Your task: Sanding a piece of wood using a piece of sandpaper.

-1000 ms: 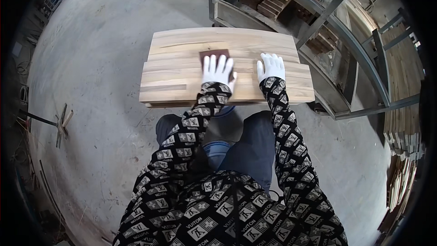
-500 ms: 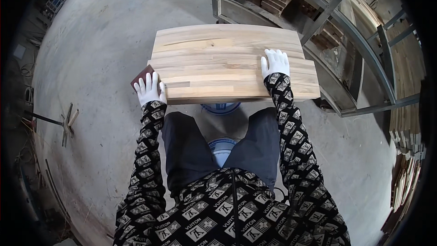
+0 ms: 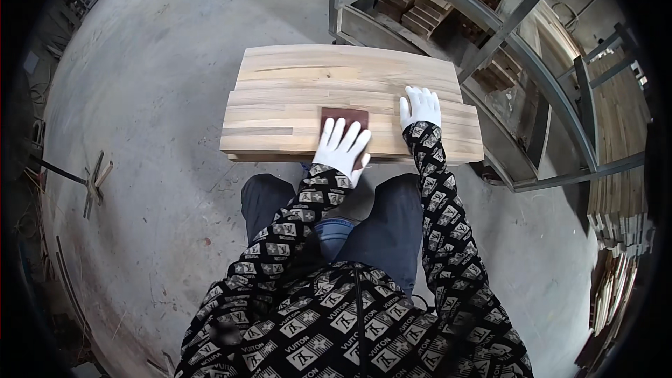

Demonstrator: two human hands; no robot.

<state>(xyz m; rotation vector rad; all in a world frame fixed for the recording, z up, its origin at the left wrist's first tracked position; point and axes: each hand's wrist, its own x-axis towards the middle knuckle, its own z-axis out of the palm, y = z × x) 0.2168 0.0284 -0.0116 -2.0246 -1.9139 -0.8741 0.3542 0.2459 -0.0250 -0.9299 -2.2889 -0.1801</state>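
Observation:
In front of me lies a pale wooden panel (image 3: pixel 273 108) glued up from strips, on top of another panel (image 3: pixel 301 61) that shows behind its far edge. My left hand (image 3: pixel 341 145), in a white glove, holds a reddish-brown sheet of sandpaper (image 3: pixel 357 115) against the near middle of the top panel. Its fingers stretch over the sheet, and the thumb is by the panel's near edge. To the right, my gloved right hand (image 3: pixel 421 108) rests flat on the wood with nothing in it.
A metal-framed rack (image 3: pixel 500 31) stands at the far right, with stacked wood blocks (image 3: pixel 425 10) in it. Long boards (image 3: pixel 619 175) are piled along the right side. A blue bucket (image 3: pixel 332 233) shows between my legs. On the left floor is a metal stand (image 3: pixel 91 180).
My left hand has slid the sandpaper rightward from the panel's left end to its near middle. The right hand stays in place on the wood. The whole view has shifted slightly.

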